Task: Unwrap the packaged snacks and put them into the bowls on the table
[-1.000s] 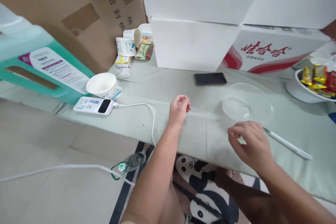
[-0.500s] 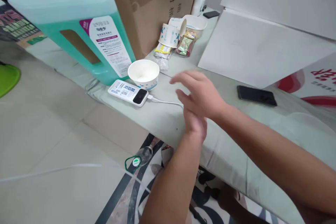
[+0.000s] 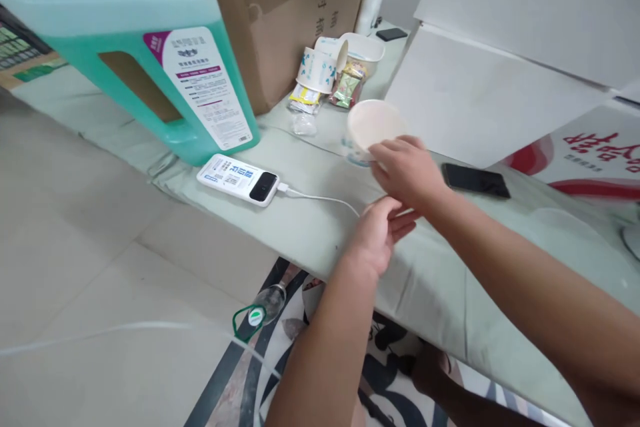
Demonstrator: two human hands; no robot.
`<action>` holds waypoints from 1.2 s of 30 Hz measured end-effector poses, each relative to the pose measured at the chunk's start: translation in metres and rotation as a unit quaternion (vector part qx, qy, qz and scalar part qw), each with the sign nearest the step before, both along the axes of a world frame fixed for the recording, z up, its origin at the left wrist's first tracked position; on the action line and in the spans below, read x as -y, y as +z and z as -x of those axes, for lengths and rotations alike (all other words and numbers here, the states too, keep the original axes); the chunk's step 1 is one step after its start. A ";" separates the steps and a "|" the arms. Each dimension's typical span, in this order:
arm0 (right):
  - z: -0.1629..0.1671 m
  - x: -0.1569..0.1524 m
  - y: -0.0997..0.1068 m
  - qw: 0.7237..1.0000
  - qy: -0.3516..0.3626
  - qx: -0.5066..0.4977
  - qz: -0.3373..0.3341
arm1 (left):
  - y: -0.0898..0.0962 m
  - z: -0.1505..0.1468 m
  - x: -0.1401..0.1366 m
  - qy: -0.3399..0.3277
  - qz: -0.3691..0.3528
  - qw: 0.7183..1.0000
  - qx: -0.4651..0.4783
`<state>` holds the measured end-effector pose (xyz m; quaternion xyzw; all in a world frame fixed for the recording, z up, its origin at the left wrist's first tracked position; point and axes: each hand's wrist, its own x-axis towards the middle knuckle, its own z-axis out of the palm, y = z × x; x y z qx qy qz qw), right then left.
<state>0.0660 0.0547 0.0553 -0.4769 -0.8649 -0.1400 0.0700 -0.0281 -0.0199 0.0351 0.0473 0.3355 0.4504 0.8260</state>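
Observation:
My right hand (image 3: pixel 407 170) is closed on the near rim of a white paper bowl (image 3: pixel 376 123) with a blue print, which is tilted and slightly blurred. My left hand (image 3: pixel 383 230) is just below the right one, palm turned up and fingers stretched out, with nothing visible in it. Its fingertips lie partly behind my right wrist, and I cannot tell whether they touch it. A white cable (image 3: pixel 325 197) runs from a white power bank (image 3: pixel 239 180) towards my left hand, where its far end is hidden.
A big jug of green liquid (image 3: pixel 210 87) stands at the left before a cardboard box (image 3: pixel 280 20). Paper cups (image 3: pixel 317 70), snack packets (image 3: pixel 346 88) and a white tub (image 3: pixel 367 53) sit at the back. A black phone (image 3: pixel 475 180) lies at the right; a plastic bottle (image 3: pixel 273 302) is below the table edge.
The paper bowl that stood beside the power bank is now in my right hand, farther right. My left hand's fingers, hidden before, now show stretched out. The view has shifted slightly.

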 end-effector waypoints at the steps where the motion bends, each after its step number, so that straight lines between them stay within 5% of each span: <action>1: -0.028 0.014 -0.002 0.999 -0.017 -0.019 -0.032 | 0.000 -0.003 0.000 -0.003 -0.015 0.999 -0.030; 6: -0.130 0.097 -0.024 0.992 -0.087 -0.056 -0.078 | -0.003 -0.025 0.004 0.008 -0.121 0.984 -0.133; 11: -0.162 0.164 -0.035 0.973 -0.165 -0.134 -0.096 | -0.008 -0.065 0.015 -0.045 -0.222 0.936 -0.270; 16: -0.215 0.215 -0.048 0.925 -0.280 -0.184 -0.181 | -0.021 -0.105 0.025 -0.097 -0.296 0.874 -0.373; 20: -0.259 0.224 -0.068 0.916 -0.332 -0.172 -0.143 | -0.030 -0.128 0.028 -0.112 -0.318 0.854 -0.395; 25: -0.280 0.221 -0.078 0.919 -0.292 -0.233 -0.124 | -0.033 -0.148 0.029 -0.126 -0.350 0.832 -0.413; 36: -0.275 0.243 -0.064 0.893 -0.244 -0.291 -0.241 | -0.026 -0.153 0.035 -0.083 -0.376 0.847 -0.367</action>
